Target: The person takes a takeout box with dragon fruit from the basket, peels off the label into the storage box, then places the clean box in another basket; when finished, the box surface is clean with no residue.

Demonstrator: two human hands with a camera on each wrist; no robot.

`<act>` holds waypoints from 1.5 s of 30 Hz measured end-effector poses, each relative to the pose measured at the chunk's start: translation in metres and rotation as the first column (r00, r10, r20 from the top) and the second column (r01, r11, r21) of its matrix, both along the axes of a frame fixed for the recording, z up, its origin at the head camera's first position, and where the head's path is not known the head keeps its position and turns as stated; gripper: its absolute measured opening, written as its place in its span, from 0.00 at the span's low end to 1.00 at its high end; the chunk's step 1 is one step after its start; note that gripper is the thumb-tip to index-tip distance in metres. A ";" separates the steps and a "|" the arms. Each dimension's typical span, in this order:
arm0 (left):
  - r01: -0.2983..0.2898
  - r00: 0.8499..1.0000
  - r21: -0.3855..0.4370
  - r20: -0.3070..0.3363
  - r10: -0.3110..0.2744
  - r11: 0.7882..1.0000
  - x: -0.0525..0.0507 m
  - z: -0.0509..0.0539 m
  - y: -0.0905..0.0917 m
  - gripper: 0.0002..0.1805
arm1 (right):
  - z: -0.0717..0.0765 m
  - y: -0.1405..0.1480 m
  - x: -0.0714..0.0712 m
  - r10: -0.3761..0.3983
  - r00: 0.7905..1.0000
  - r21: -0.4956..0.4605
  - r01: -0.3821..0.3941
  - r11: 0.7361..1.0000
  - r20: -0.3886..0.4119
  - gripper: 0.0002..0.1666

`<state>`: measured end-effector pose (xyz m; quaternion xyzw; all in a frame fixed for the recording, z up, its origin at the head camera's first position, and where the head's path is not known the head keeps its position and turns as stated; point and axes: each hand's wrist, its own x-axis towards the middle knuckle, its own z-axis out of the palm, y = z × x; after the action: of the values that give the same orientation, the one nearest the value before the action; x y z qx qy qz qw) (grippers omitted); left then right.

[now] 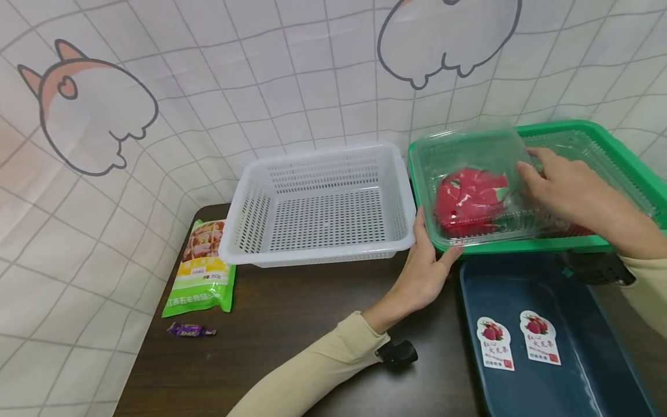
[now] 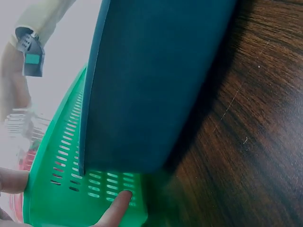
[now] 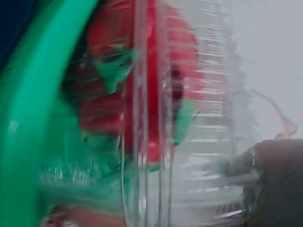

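Observation:
In the head view my right hand [image 1: 575,188] grips the right side of a clear plastic box [image 1: 500,234]. Through the plastic shows a red dragon fruit [image 1: 469,202] with green scales; the right wrist view shows it blurred. The box is over the left part of a green basket [image 1: 594,128]. At that basket's front left corner my left hand [image 1: 419,272] touches the walls with straight fingers, the thumb on the front side. The left wrist view shows its fingertip [image 2: 118,205] against the slotted green wall.
A white slotted basket [image 1: 318,255] stands left of the green one. Right front lies a dark blue tray [image 1: 552,313] with two fruit-picture stickers [image 1: 495,343]. A green food packet [image 1: 203,266] and a purple wrapped candy [image 1: 190,330] lie far left. A patterned curtain hangs behind.

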<state>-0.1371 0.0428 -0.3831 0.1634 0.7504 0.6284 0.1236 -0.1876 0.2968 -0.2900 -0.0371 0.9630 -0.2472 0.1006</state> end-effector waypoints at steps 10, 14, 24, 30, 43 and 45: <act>0.006 0.999 -0.029 -0.034 -0.007 1.000 0.000 0.004 0.000 0.52 | -0.009 -0.007 0.001 -0.013 0.999 -0.003 0.013 1.000 -0.047 0.53; 0.009 0.999 -0.035 -0.041 -0.010 0.999 -0.001 0.005 -0.001 0.53 | -0.007 -0.007 -0.002 0.004 0.999 0.021 -0.003 1.000 -0.041 0.53; 0.008 0.999 -0.051 -0.032 -0.009 0.999 -0.002 0.005 -0.001 0.54 | -0.003 -0.006 -0.016 0.050 0.998 0.078 -0.052 0.996 0.029 0.53; -0.013 1.000 -0.068 -0.020 0.012 0.998 -0.002 0.005 -0.001 0.53 | -0.001 -0.008 -0.021 0.096 0.995 0.080 -0.099 0.992 0.036 0.52; 0.003 1.000 -0.054 -0.028 -0.004 0.999 0.000 0.001 -0.002 0.53 | -0.007 -0.001 -0.017 0.088 0.995 0.021 -0.089 0.996 0.052 0.51; 0.002 1.000 -0.079 -0.023 -0.004 0.997 0.001 0.001 -0.003 0.52 | -0.006 0.001 -0.014 0.082 0.995 0.013 -0.083 0.996 0.059 0.51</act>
<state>-0.1357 0.0396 -0.3821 0.1666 0.7757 0.5964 0.1223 -0.2020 0.2983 -0.2964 -0.0690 0.9592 -0.2363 0.1390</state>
